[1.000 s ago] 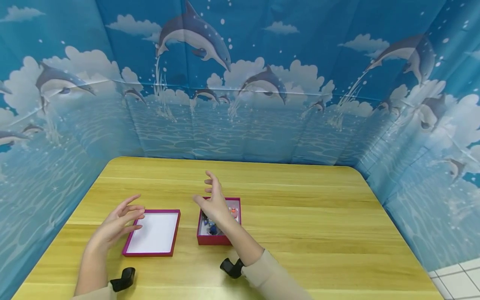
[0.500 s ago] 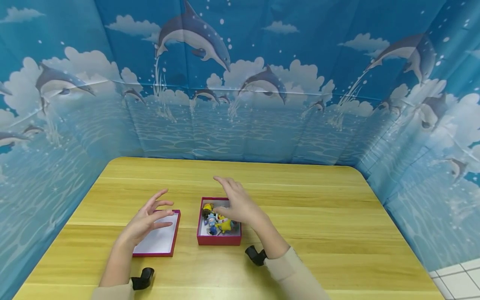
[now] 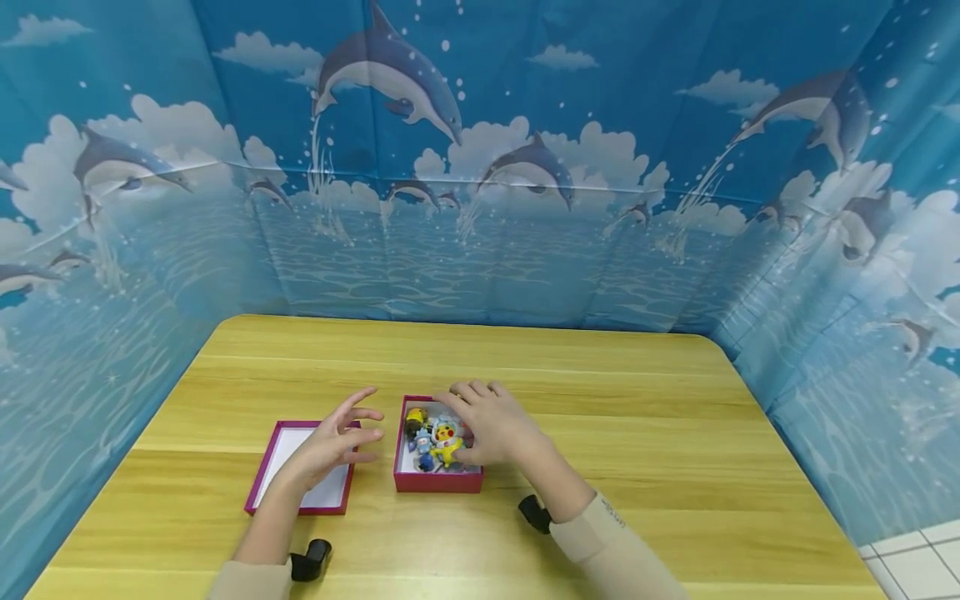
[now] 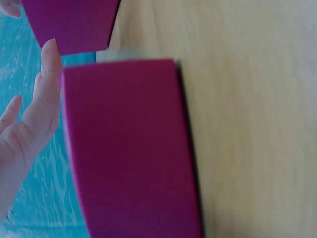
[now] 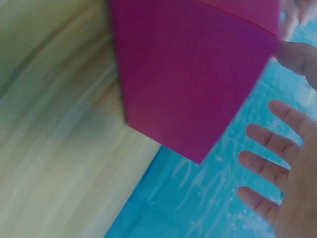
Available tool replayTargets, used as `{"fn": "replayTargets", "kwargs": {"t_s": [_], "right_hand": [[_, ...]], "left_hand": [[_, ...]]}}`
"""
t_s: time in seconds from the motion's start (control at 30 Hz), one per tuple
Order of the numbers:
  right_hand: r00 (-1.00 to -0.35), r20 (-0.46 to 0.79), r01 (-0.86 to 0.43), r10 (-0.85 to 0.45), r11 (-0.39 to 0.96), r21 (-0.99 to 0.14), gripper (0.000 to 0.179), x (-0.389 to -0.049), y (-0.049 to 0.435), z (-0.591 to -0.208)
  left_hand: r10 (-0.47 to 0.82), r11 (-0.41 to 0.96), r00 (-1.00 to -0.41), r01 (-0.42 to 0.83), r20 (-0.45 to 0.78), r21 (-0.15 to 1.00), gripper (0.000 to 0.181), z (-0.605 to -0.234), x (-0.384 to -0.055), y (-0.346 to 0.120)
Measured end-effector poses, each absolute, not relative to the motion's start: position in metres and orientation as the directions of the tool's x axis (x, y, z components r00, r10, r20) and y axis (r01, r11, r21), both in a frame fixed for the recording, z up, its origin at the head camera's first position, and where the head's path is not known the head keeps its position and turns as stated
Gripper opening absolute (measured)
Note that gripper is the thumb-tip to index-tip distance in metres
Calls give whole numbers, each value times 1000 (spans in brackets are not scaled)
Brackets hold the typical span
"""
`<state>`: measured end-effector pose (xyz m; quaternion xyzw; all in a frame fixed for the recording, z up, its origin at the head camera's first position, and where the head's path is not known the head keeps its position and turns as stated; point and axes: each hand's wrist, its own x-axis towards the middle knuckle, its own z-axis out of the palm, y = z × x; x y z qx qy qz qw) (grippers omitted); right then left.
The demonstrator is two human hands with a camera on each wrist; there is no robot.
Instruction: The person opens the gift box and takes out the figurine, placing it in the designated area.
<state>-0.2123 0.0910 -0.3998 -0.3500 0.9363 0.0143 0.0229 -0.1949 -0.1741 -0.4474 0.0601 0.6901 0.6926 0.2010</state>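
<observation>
Two hands (image 3: 324, 454) (image 3: 497, 427) spread, gripping nothing, near smooth-sided square box (image 3: 437, 482), rounded figurines (image 3: 447, 443) inside.

Soft, even light fills the head view, with a pale glare on the table (image 3: 637, 417), well short of its far edge. Both wrist views look hazier, the wood grain smeared; a thin dark shadow borders the box lid (image 4: 129, 148). The right hand (image 5: 299, 173) looks fairly crisp.
</observation>
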Motion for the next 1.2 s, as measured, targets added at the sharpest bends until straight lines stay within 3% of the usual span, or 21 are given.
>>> {"fn": "replayTargets", "kwargs": {"t_s": [0.6,1.2], "right_hand": [[-710,-113,-702,-695,687,187,88,-216,84,-415],[-677,-114,-729,-727,640,243,86,-220,81,-421]], "left_hand": [[395,98,-889,-211,-233,973,74,-460,-202,-153],[444,111,-864,-211,-238,971,80,-461,-201,-151]]}}
